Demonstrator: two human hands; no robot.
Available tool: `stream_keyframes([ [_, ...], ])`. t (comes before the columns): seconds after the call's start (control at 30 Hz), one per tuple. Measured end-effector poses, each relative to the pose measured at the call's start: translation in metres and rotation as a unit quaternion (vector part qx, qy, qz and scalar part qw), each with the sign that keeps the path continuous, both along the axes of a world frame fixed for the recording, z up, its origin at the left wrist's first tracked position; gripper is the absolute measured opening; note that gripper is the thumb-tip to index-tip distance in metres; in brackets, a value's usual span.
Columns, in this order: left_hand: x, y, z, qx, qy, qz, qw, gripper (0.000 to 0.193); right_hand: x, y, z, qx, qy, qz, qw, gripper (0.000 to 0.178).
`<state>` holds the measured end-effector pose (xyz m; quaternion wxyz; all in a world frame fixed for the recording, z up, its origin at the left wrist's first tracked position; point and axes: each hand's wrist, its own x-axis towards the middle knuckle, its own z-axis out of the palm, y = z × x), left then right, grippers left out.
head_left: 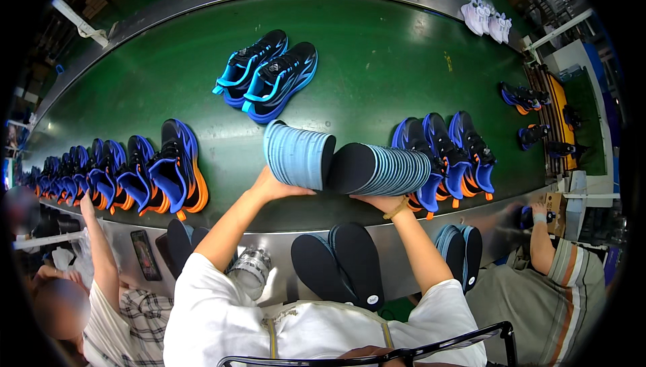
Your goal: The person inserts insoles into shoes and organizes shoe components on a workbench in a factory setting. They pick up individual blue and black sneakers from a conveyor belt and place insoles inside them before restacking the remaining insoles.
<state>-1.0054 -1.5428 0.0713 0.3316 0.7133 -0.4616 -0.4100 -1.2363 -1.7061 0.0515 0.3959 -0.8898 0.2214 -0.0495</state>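
My left hand (274, 187) is wrapped round a thick stack of light-blue insoles (296, 155), gripping it from below. A second stack of insoles (397, 167), its black face turned inward, rests in my right hand (382, 202). The two stacks meet at their black ends above the belt's near edge. Just beyond them stands a pair of black sneakers with light-blue trim (282, 81). Black-and-blue sneakers with orange soles (441, 155) stand to the right of my right hand. More black insoles (336, 263) lie on the metal ledge between my forearms.
A row of orange-soled sneakers (176, 172) lines the green belt's (377, 51) near left side. On the ledge are a phone (145, 254), a clear container (250, 271) and more insoles (459, 252). White shoes (486, 20) stand far right. Co-workers (101, 286) (552, 279) sit on both sides.
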Motion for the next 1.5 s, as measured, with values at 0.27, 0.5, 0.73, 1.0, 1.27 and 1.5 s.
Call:
stream_keyframes([
  [0.27, -0.007, -0.015, -0.002, -0.066, -0.009, 0.001, 0.998, 0.064, 0.003, -0.010, -0.001, -0.101, -0.036, 0.025, 0.994, 0.074],
  [0.5, -0.010, -0.008, -0.026, -0.090, -0.105, 0.036, 0.990, 0.069, 0.009, -0.009, -0.018, -0.100, 0.010, 0.026, 0.995, 0.078],
  [0.73, 0.003, -0.032, 0.008, 0.133, -0.054, 0.066, 0.988, 0.107, 0.039, -0.043, 0.021, 0.258, 0.088, -0.075, 0.959, 0.073],
  [1.0, -0.021, -0.022, -0.027, -0.014, -0.152, 0.152, 0.977, 0.105, 0.043, -0.016, -0.006, 0.035, 0.130, -0.212, 0.968, 0.114],
  [1.27, -0.046, -0.024, -0.012, 0.078, -0.222, 0.083, 0.968, 0.138, 0.067, 0.021, 0.029, 0.029, 0.332, -0.163, 0.929, 0.140],
  [1.5, -0.035, -0.026, -0.020, 0.093, -0.193, 0.068, 0.974, 0.130, 0.077, 0.010, 0.023, 0.088, 0.385, -0.195, 0.898, 0.143],
])
